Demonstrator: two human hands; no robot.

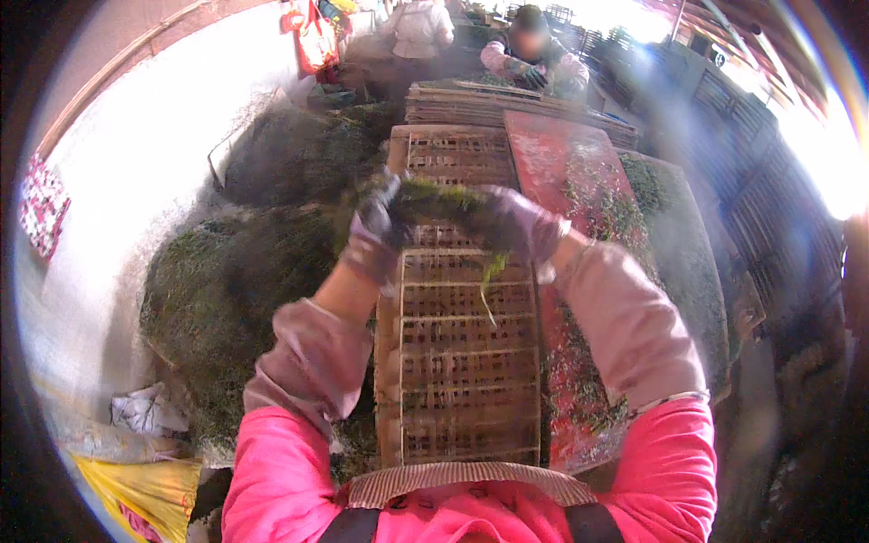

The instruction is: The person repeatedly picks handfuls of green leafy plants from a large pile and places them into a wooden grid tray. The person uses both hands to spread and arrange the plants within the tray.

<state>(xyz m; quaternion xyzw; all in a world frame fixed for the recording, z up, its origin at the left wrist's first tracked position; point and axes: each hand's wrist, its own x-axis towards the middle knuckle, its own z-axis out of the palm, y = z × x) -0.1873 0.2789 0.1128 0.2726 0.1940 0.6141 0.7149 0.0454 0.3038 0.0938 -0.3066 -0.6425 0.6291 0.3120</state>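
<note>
Both my hands wear gloves and grip one bunch of green plant stems (441, 200) between them. My left hand (380, 217) has hold of the bunch's left end, and my right hand (519, 220) has its right end. Motion blurs the gloves, so the single fingers are hard to make out. A few stems (494, 271) dangle below the bunch near my right hand. Under the hands lies a long slatted rack (468, 353) with a wooden frame and a woven lattice. The bunch hangs over its upper half and covers part of the lattice.
To the left lie large dark-green plant heaps (210, 292). Right of the rack is a red board (563, 149) strewn with plant bits. Stacked racks (475, 102) stand beyond, where a gloved person (533, 58) works. Another person (417, 30) is farther back. A yellow bag (142, 489) lies lower left.
</note>
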